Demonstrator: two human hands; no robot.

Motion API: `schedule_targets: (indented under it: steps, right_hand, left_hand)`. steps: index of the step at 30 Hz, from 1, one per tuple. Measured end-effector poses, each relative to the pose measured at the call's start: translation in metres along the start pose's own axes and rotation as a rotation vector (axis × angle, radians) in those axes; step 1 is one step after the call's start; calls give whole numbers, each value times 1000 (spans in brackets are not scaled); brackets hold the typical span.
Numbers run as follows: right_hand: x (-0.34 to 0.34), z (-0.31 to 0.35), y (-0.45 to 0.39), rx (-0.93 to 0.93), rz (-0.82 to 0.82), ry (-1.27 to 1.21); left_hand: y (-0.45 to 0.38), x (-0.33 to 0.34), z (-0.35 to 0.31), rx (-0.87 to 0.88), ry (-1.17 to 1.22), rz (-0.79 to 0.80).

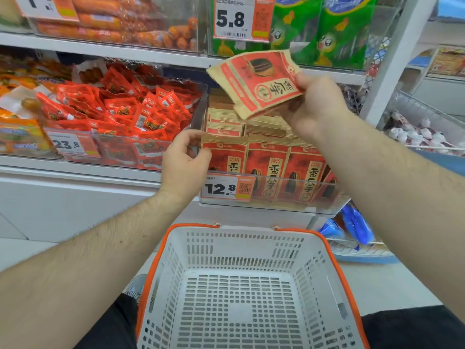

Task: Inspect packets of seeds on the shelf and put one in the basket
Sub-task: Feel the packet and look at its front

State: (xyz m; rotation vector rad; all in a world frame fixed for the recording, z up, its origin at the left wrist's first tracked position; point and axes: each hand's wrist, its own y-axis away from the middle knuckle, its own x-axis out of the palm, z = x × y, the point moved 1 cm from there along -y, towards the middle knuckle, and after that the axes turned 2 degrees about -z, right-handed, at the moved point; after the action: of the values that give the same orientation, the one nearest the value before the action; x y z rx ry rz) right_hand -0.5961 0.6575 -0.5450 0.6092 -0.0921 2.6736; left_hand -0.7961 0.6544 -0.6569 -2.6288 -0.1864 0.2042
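My right hand grips a red-and-tan seed packet, held tilted in the air above the shelf bin. Below it, several like seed packets stand upright in rows inside a clear plastic bin with a 12.8 price tag. My left hand pinches the top corner of the front-left packet in that bin. A white basket with an orange rim sits empty below, between my forearms.
Left of the seeds, a clear bin holds red snack sachets with a 23.8 tag. The shelf above carries sausages and green bags. A wire rack with blue packs stands at lower right.
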Motion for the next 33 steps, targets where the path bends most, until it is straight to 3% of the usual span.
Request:
schedule_targets:
  steps: [4,9,15,19,22,25,33]
  right_hand:
    - [-7,-14,23,85,229,237]
    - [-14,-20,52,-87,390,591]
    - [-37,-26,72,-208,532,897]
    - [-54,-39,77,-201,522,915]
    - [-66,-52,79,-195,480,883]
    - [-75,-63,81,-174,429,879]
    - [-88,-74,88,12,208,651]
  left_hand:
    - [1,-3,-1,43,3,-7]
    - [0,-5,1,241,-162,-105]
    - [11,-3,-17,380,-84,-83]
    - [33,15,-34,58,248,69]
    - [51,32,-34,-318,392,169]
    - [65,42,-31,-689,516,403]
    - [70,47,-31,-783,532,475]
